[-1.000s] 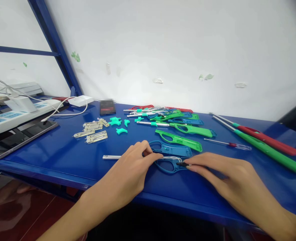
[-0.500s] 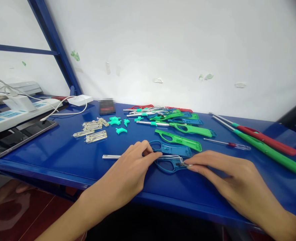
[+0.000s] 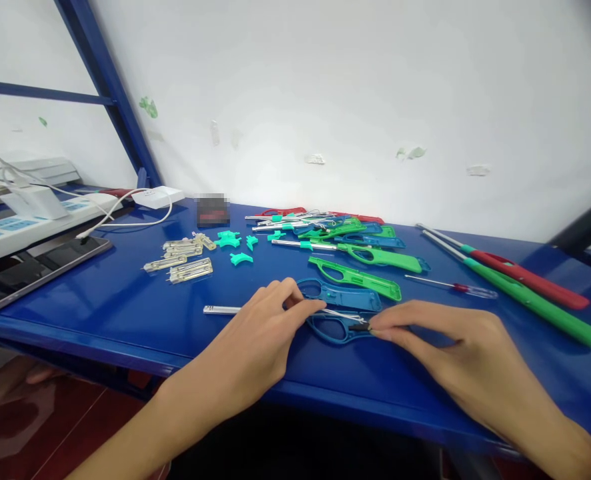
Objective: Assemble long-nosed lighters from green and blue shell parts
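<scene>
My left hand (image 3: 270, 327) is closed round a lighter's metal tube (image 3: 221, 310), whose perforated end sticks out to the left. White wires (image 3: 345, 315) run from under its thumb to my right hand (image 3: 440, 340). The right thumb and fingertips pinch a small black part (image 3: 359, 327) at the wires' end. Beneath them lies a blue lighter handle half (image 3: 333, 330) with a trigger loop, partly covered by my fingers. Just behind rests a second blue handle half (image 3: 345, 297), inner side up. A green handle half (image 3: 358, 277) lies farther back.
Several loose lighter parts (image 3: 335, 227) are piled at the back. Turquoise triggers (image 3: 241, 258) and clear fuel tanks (image 3: 190, 270) sit left. A screwdriver (image 3: 468, 289), a red lighter (image 3: 530, 277) and a green lighter (image 3: 545, 307) lie right. A phone (image 3: 45, 273) and power strip (image 3: 40, 223) are far left.
The white wires look straighter and lower between my hands. The right fingertips have shifted slightly at the black part. Otherwise both hands keep nearly the same place.
</scene>
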The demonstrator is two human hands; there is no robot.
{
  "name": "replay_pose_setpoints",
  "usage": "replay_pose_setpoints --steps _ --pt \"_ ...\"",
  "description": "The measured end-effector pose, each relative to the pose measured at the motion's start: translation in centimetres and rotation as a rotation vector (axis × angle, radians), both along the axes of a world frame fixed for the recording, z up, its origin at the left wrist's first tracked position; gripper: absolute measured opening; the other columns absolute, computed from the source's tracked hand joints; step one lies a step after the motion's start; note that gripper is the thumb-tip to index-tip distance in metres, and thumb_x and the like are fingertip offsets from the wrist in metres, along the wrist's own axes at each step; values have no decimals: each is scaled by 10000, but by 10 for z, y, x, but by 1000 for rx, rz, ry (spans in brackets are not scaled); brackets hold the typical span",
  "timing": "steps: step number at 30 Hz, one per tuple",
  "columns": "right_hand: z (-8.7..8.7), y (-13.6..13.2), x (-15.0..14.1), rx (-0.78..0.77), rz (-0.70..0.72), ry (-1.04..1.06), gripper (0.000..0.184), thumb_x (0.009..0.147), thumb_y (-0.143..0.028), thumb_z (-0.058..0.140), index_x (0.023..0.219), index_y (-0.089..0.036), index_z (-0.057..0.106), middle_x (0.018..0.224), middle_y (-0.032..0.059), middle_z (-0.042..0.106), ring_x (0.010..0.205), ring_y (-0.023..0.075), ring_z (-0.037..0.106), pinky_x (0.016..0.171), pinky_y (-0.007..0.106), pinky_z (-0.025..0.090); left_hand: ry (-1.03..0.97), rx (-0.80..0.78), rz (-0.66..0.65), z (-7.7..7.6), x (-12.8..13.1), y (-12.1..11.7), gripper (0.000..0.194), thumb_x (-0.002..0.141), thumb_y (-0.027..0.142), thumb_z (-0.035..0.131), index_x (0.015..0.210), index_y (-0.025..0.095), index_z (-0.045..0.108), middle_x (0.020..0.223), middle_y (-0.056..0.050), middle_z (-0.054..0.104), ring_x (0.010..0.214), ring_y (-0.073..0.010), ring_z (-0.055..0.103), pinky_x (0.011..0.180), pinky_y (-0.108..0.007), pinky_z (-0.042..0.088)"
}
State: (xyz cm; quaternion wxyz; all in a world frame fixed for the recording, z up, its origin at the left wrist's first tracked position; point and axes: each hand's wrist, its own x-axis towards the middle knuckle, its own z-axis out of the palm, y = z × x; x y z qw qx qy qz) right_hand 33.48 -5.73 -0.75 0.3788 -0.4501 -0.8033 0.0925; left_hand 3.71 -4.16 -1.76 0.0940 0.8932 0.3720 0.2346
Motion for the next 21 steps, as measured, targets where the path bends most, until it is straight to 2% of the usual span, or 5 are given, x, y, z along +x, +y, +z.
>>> replay_pose_setpoints --steps 9,13,21 --pt "1 -3 0 -96 -6 22 225 1064 -415 774 915 -333 921 983 22 926 847 265 896 739 294 726 -10 -37 4 0 0 1 620 1071 -89 423 1525 234 696 1221 -73 642 1069 -255 645 1000 -447 600" --pt "1 -2 0 -87 5 44 204 1059 -402 777 916 -339 909 983 23 916 850 262 889 671 278 712 -7 -55 5 1 -1 0 589 1076 -84 421 1482 238 702 1221 -69 638 1074 -254 644 1002 -438 592" --pt "0 -1 1 -59 14 39 190 1066 -394 784 919 -349 897 995 2 907 872 237 887 693 266 714 21 -72 28 5 2 -1 536 1080 -75 432 1403 236 723 1222 -67 635 1081 -259 641 999 -431 584"
